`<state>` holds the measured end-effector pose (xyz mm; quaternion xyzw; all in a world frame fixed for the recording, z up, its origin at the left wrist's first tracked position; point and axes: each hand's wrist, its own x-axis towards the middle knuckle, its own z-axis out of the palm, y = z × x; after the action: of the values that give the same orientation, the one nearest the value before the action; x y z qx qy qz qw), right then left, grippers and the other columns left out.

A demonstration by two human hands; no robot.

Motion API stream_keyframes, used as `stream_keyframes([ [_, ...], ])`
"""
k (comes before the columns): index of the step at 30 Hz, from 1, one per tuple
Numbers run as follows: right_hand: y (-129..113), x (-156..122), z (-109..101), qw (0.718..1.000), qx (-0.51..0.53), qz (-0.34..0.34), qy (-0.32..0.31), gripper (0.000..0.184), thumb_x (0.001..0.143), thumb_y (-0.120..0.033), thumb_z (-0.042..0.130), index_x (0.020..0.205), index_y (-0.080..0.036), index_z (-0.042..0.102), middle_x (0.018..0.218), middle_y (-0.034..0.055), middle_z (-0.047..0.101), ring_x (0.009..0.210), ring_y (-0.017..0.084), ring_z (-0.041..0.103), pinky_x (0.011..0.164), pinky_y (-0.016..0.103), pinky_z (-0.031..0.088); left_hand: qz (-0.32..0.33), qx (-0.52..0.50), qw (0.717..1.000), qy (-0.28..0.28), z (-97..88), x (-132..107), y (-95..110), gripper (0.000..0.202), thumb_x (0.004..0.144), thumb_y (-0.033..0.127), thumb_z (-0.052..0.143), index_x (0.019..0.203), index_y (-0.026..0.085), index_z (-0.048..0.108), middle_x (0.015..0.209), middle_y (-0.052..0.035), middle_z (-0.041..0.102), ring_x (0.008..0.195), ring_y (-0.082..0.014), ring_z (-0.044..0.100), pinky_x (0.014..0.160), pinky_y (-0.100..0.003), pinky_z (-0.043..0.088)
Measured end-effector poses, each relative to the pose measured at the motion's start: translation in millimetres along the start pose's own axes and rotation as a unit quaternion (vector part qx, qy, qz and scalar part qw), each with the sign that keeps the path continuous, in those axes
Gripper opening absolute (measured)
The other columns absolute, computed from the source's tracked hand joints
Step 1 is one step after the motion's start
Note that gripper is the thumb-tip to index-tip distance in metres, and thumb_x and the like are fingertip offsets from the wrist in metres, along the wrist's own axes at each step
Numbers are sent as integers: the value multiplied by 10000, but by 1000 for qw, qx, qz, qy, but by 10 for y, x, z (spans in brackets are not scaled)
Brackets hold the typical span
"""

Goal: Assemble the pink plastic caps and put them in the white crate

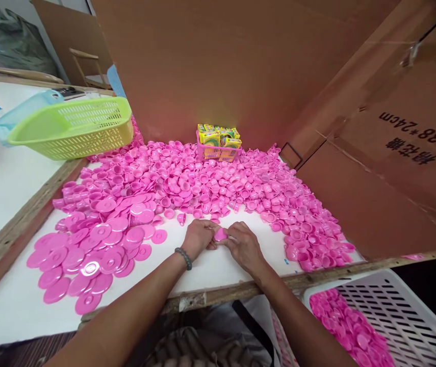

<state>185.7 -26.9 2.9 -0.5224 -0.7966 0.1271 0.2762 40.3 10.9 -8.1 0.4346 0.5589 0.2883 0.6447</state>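
Observation:
Close to the table's front edge, both hands meet over a small pink toy cup [220, 235]. My left hand [199, 237], with a beaded bracelet at the wrist, grips the cup from the left with closed fingers. Fingers of my right hand [244, 246] pinch it from the other side. Part of the cup is hidden behind the fingers. Just beyond the hands, one loose pink cup [181, 218] lies at the rim of a wide heap of pink toy cups [218, 183]. Flat pink saucers [101, 250] are spread in an overlapping pile left of my left hand.
A pink basket of yellow boxes [220, 152] stands at the back against a tall cardboard wall [218, 71]. Left sits a green basket [76, 127] by a wooden rail [26, 219]. At lower right, a white crate [405, 306] holds pink pieces.

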Motion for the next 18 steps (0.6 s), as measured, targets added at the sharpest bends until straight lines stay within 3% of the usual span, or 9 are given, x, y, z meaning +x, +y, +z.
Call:
stream_keyframes([
  [4,-15,-38,20,1000,1,5,20,182,820,-318,533,940,-205,610,811,46,549,794,185,475,684,304,403,7,5,1000,9,1,-26,2,205,729,172,532,893,100,634,463,0,590,415,-126,584,427,-223,501],
  [13,-37,32,21,1000,-20,8,-7,170,814,-335,539,774,-205,638,730,34,538,760,177,464,683,306,388,27,10,1000,13,-11,-23,-28,176,723,107,495,841,111,626,477,19,577,401,-96,561,434,-205,499],
  [18,53,-12,13,995,93,36,22,142,794,-332,572,772,-227,665,711,21,568,753,163,491,682,295,404,45,22,998,-23,-42,-22,-3,130,737,155,519,794,99,621,443,17,549,374,-93,530,391,-192,458],
])
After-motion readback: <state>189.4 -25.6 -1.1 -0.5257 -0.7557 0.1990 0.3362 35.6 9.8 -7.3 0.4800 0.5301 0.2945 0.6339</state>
